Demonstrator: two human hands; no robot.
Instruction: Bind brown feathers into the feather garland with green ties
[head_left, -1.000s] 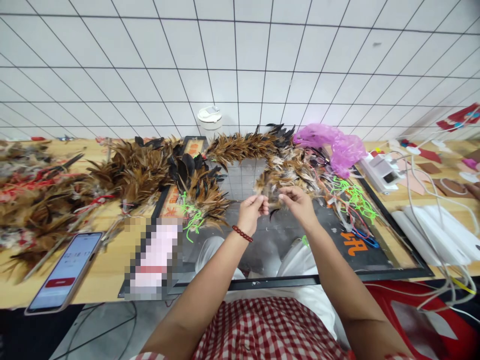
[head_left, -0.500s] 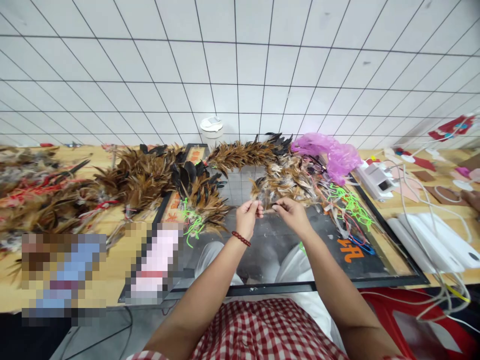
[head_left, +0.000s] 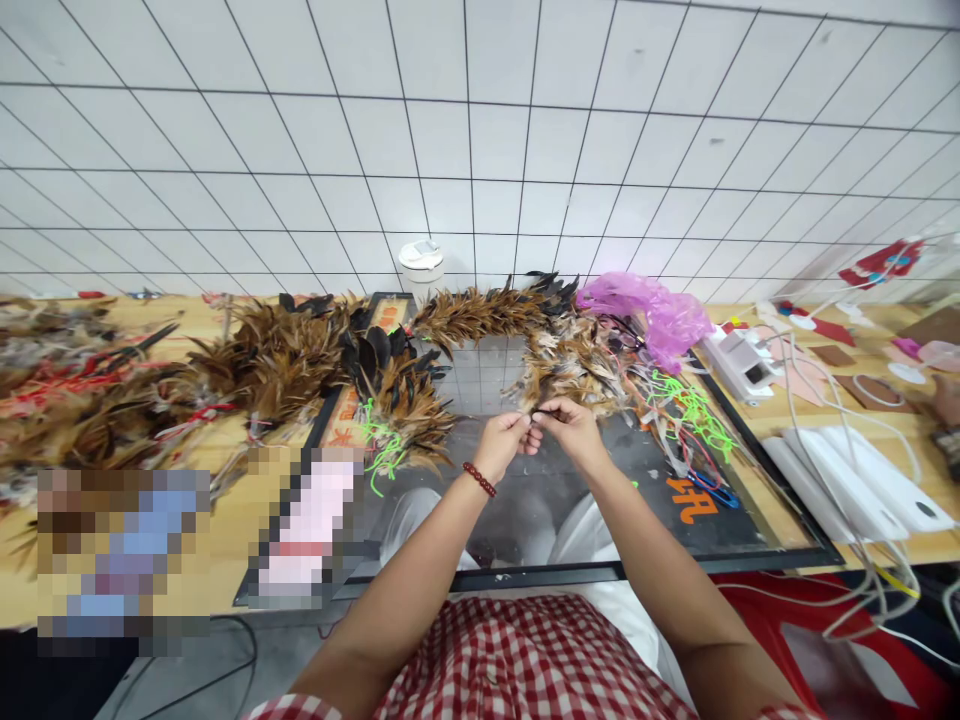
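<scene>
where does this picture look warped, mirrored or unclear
Head view: the tiled wall's lines splay outward; head view: the glossy dark panel reflects them; head view: pixel blocks hide patches at lower left; head view: anything between the fingers is too small to identify.

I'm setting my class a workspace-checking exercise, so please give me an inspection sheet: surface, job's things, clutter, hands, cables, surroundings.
Surface: glossy black-framed panel on wooden table.
Job's things: brown feather garland across the panel's far side; feather bunch with green strings at its left; paler feather pile toward its right.
Clutter: crumpled purple plastic bag, white lidded cup.
Hands: left hand, beaded bracelet at its wrist, and right hand close together, both pinched shut; anything held is too small to identify.
Cables: loose white cables looping at right.
Surroundings: white tiled wall behind; apparently another person's hand, cut off at the right edge.
</scene>
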